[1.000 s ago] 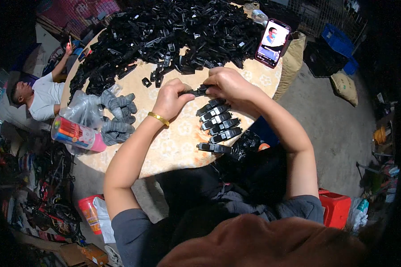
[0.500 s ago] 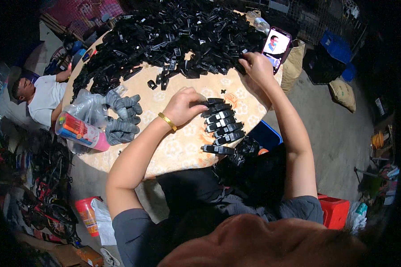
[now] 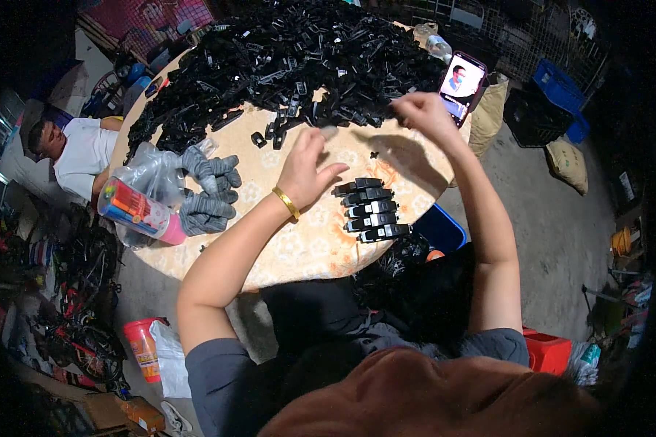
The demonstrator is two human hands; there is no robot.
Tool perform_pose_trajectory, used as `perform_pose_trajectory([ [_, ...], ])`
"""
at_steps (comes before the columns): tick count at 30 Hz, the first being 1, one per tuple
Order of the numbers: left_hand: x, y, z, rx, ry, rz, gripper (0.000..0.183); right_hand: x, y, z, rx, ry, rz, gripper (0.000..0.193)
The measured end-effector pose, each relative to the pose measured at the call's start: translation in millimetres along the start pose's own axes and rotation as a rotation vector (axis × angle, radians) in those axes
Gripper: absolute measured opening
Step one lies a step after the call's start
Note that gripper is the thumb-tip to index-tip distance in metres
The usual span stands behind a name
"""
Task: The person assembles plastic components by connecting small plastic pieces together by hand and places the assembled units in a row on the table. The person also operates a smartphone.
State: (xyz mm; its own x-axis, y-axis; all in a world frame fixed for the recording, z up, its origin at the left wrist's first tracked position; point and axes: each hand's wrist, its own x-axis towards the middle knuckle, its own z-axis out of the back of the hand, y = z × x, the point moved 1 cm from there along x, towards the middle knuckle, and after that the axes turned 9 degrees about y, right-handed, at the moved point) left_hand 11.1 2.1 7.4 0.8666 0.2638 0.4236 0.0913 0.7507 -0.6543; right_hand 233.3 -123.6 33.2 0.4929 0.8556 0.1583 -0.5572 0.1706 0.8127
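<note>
row of oblong black plastic clips (image 3: 374, 208) on cream floral tabletop (image 3: 295, 247) | left hand (image 3: 303, 169) spread, seemingly empty | right hand (image 3: 424, 116) curled, contents i can't tell | i judge: between pieces; next calls for pinching at jumbled black plastic heap (image 3: 284, 69)

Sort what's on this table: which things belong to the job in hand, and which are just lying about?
Apparently in the job:
heap of black parts
row of black pieces

Apparently just lying about:
lit phone
gray gloves
clear plastic bag
pink-based clear container
clear bottle
</note>
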Motion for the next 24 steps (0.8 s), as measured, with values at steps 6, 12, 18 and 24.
perform_pose_trajectory([
  [6, -3.0, 16.0, 5.1, 0.049, 0.157, -0.045, 0.034, -10.9, 17.8, -56.4, 0.259, 0.528, 0.071, 0.031],
  [12, -1.5, 23.3, -4.9, 0.223, 0.211, -0.052, 0.026, 18.2, -9.2, -46.3, -0.616, -0.285, 0.493, 0.028],
  [18, -3.6, 30.3, -9.4, 0.385, 0.078, -0.078, 0.027, 28.0, -15.7, -46.5, -0.735, -0.102, 0.471, 0.030],
  [24, -1.4, 38.2, -4.5, 0.327, 0.122, -0.075, 0.024, 21.7, -9.8, -42.0, -0.784, -0.141, 0.478, 0.030],
])
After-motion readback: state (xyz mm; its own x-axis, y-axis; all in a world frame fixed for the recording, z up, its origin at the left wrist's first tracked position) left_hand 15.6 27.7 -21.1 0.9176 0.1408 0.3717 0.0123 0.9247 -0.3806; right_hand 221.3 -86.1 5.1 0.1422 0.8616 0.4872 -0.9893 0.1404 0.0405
